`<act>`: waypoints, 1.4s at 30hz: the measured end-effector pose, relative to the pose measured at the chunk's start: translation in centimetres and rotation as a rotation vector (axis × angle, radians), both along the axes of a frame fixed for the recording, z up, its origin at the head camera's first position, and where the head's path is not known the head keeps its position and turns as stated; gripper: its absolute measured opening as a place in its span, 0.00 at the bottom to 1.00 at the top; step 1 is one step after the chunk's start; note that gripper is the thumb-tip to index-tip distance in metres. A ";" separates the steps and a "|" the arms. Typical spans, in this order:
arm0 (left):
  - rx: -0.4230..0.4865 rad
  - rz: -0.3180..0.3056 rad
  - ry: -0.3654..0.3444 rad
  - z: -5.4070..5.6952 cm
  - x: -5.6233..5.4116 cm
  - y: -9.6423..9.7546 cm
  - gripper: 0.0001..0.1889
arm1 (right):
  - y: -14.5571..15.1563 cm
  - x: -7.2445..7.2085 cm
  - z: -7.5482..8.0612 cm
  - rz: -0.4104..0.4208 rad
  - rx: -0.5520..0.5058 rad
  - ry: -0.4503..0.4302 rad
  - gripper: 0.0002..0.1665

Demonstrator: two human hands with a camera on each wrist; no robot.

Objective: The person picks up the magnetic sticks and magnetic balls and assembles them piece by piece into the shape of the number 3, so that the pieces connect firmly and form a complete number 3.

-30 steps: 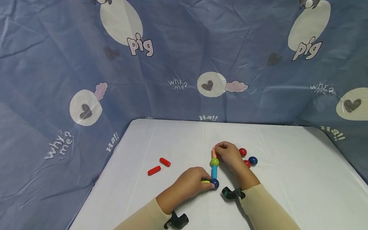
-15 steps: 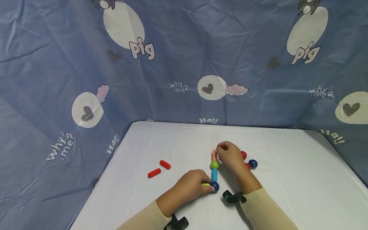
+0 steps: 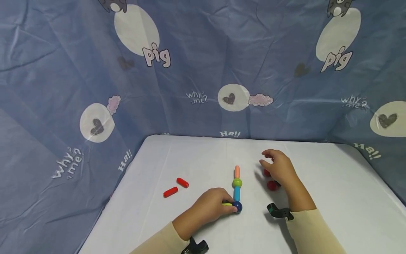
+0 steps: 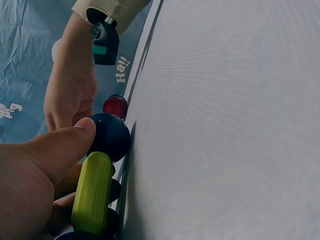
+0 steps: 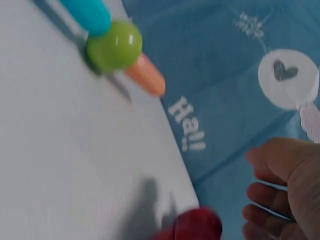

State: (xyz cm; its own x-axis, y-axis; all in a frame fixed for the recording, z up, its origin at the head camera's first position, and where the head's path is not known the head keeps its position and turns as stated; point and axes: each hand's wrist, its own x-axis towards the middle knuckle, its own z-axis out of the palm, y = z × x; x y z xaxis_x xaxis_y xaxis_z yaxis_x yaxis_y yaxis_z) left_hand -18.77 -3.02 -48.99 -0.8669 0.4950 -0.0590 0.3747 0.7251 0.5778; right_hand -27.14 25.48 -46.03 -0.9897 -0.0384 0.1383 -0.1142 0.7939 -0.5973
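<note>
My left hand (image 3: 213,204) pinches a dark blue ball (image 3: 237,206) with a yellow-green rod (image 4: 92,195) joined to it. From that ball a line runs away from me: a light blue rod (image 3: 237,193), a green ball (image 3: 237,182) and an orange rod (image 3: 237,171). Another dark round piece shows at the lower edge of the left wrist view. My right hand (image 3: 279,167) is over the red balls (image 3: 272,185) on the right, its thumb and fingers apart with nothing between them. It partly hides these balls, and the right wrist view has a red one (image 5: 197,225) below the fingers.
Two red rods (image 3: 170,192) lie on the white table (image 3: 196,158), left of the left hand. A blue printed cloth (image 3: 177,70) hangs behind the table and along its left side. Both wrists wear a black camera mount (image 3: 280,211).
My right hand has left the orange rod and moved right, over the red balls. The left hand keeps its pinch on the dark blue ball. The head view has tilted slightly upward.
</note>
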 end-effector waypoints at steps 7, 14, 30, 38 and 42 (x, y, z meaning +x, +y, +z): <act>0.009 0.022 0.000 0.2 -0.1 0.1 0.12 | 2.1 -0.1 -0.5 0.018 -0.003 -0.139 0.31; 0.005 0.013 0.015 0.3 0.0 0.1 0.13 | 2.4 0.4 -1.0 0.052 -0.038 -0.279 0.35; -0.029 0.017 -0.003 0.6 -0.2 0.2 0.14 | 3.4 0.4 -1.9 0.060 -0.069 -0.274 0.26; -0.008 0.017 -0.013 0.2 -0.1 0.3 0.13 | 3.5 0.4 -2.1 0.054 -0.057 -0.225 0.28; -0.032 0.018 -0.021 0.2 0.0 0.3 0.14 | 2.4 0.4 -2.0 0.059 -0.082 -0.175 0.27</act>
State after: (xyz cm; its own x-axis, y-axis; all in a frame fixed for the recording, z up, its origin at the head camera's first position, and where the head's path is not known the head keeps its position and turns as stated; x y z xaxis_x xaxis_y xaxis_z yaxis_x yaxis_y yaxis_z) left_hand -18.81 -2.72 -48.79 -0.8740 0.4770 -0.0930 0.3497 0.7500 0.5615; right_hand -26.73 27.91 -47.98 -0.9952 -0.0926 -0.0306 -0.0478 0.7368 -0.6744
